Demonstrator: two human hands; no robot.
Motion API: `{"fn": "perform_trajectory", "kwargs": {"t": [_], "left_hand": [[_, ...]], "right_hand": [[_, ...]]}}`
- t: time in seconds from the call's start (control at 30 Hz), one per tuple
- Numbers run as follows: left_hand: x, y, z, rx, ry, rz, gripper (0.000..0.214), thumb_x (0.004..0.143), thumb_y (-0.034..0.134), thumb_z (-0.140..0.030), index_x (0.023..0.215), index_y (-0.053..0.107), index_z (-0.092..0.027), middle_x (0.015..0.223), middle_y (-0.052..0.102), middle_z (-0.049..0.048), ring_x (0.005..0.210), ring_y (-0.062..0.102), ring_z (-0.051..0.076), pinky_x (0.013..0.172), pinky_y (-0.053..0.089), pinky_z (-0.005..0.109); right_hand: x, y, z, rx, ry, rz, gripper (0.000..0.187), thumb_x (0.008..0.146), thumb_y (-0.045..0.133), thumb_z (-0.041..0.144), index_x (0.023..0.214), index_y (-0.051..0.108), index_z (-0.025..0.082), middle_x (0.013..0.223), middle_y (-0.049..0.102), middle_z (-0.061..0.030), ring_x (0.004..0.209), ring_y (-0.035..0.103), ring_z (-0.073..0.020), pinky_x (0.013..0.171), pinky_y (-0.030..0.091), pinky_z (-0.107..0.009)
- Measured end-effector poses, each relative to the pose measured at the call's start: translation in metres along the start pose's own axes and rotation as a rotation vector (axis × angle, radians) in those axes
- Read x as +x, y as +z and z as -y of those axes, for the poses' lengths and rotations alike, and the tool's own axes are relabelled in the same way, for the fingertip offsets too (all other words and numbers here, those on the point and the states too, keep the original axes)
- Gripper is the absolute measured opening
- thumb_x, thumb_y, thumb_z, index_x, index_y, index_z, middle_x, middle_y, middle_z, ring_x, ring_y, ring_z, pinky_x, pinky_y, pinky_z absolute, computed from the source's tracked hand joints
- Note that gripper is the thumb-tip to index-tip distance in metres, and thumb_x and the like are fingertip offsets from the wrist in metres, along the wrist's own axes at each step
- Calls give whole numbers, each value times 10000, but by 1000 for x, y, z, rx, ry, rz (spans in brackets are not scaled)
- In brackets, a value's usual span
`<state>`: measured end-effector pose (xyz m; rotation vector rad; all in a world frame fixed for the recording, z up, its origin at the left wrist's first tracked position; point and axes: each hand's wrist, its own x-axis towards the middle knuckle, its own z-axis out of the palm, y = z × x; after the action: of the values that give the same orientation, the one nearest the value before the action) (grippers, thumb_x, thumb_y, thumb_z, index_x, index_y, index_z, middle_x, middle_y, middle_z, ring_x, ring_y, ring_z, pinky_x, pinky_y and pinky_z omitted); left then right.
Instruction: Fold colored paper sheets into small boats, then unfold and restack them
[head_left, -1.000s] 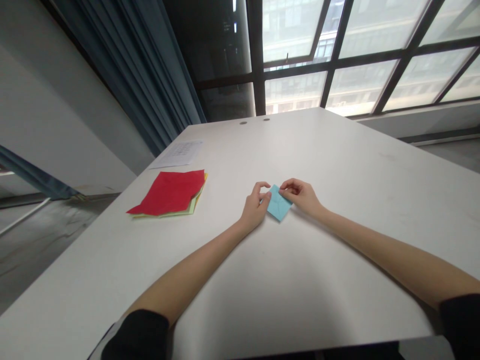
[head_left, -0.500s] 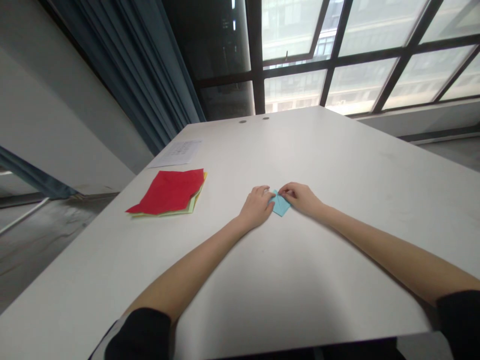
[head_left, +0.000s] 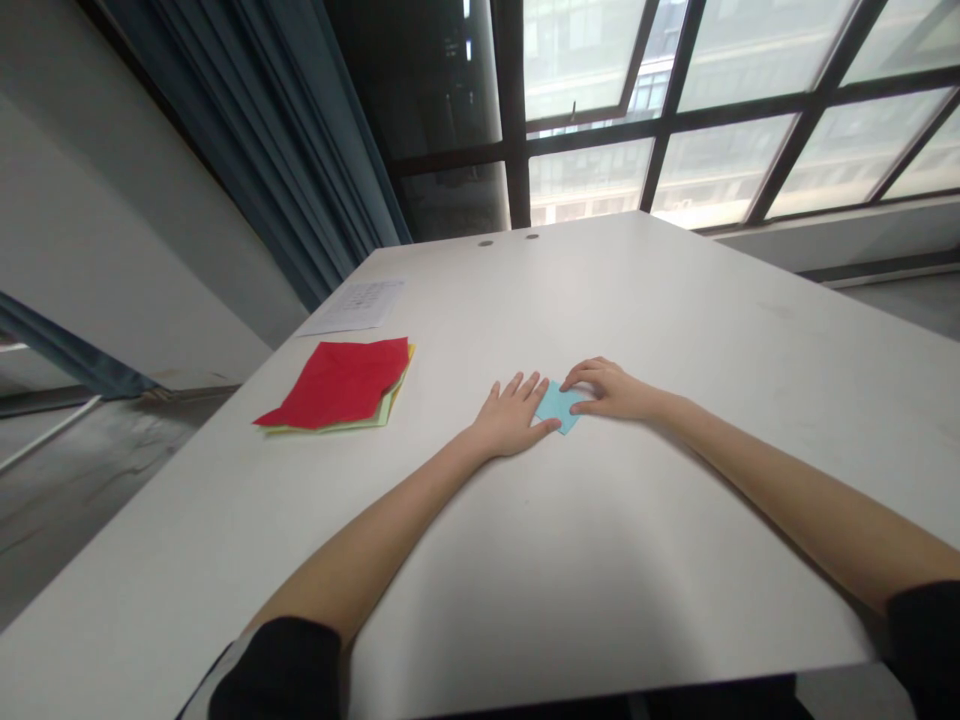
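Observation:
A small folded piece of light blue paper (head_left: 559,404) lies on the white table (head_left: 480,560), one corner pointing toward me. My left hand (head_left: 516,417) rests flat with its fingers spread, thumb and fingertips at the paper's left edge. On the other side, my right hand (head_left: 606,389) is curved with thumb and fingers apart, its fingertips touching the right part of the paper. Nothing is pinched between them that I can see.
To the left lies a stack of coloured paper with a red sheet (head_left: 341,382) on top and green and yellow edges below. Behind it is a printed white sheet (head_left: 356,306). A blue curtain (head_left: 277,130) and large windows stand beyond the table.
My left hand has flattened and spread its fingers at the paper. My right hand has loosened from a pinch, and the blue paper's visible top now looks flat and square.

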<state>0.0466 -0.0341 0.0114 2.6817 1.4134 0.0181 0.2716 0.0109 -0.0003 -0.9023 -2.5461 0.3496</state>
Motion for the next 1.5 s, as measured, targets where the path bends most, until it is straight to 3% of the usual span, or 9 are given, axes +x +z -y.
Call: {"fn": "perform_trajectory", "kwargs": {"t": [0.2, 0.33, 0.5, 0.67, 0.97, 1.17, 1.5], "left_hand": [[-1, 1, 0, -11, -41, 12, 779, 793, 150, -670, 1403, 106, -187, 1473, 107, 86, 1339, 80, 316, 1019, 130, 569], [-2, 1, -1, -48, -39, -32, 834, 771, 183, -696, 1401, 95, -156, 1469, 124, 106, 1336, 90, 319, 1016, 129, 574], [-3, 0, 0, -104, 0, -236, 919, 696, 403, -701, 1379, 149, -140, 1418, 261, 158, 1293, 223, 324, 1006, 214, 507], [-2, -1, 4, -127, 58, -431, 714, 670, 557, -592, 1217, 403, -160, 1224, 468, 137, 1143, 408, 276, 938, 336, 432], [2, 2, 9, -120, 118, -316, 583, 741, 496, -568, 1139, 495, -142, 1140, 537, 124, 1070, 465, 254, 910, 385, 406], [1, 1, 9, -105, 125, -315, 546, 756, 499, -540, 1136, 520, -148, 1129, 541, 119, 1057, 474, 248, 898, 397, 400], [4, 3, 12, -204, 162, -365, 269, 867, 384, -249, 968, 619, -165, 959, 628, 69, 948, 524, 182, 871, 412, 337]], "right_hand": [[-3, -4, 5, -17, 13, 28, 535, 640, 625, 572, 1049, 592, 228, 1060, 577, -100, 1018, 502, -270, 881, 343, -433], [-3, -4, 7, -31, 14, 19, 547, 662, 598, 583, 1072, 586, 220, 1061, 582, -105, 1026, 502, -271, 890, 345, -436], [-4, -2, 7, -65, 15, -4, 506, 747, 524, 552, 1120, 571, 213, 1105, 573, -108, 1031, 503, -261, 894, 360, -429], [-6, 1, 4, -104, 3, -20, 498, 788, 487, 519, 1170, 547, 205, 1158, 537, -121, 1049, 489, -263, 904, 360, -441], [-6, 1, 4, -75, -82, -56, 397, 821, 472, 447, 1114, 582, 202, 1035, 610, -100, 1035, 496, -241, 916, 362, -429], [-6, -3, 11, -70, -89, -61, 400, 800, 503, 454, 1086, 588, 188, 1025, 624, -97, 1018, 517, -240, 911, 369, -418], [-4, 0, 9, -46, -79, -65, 295, 887, 361, 309, 1002, 603, 185, 957, 647, -73, 943, 553, -199, 887, 390, -372]]}}
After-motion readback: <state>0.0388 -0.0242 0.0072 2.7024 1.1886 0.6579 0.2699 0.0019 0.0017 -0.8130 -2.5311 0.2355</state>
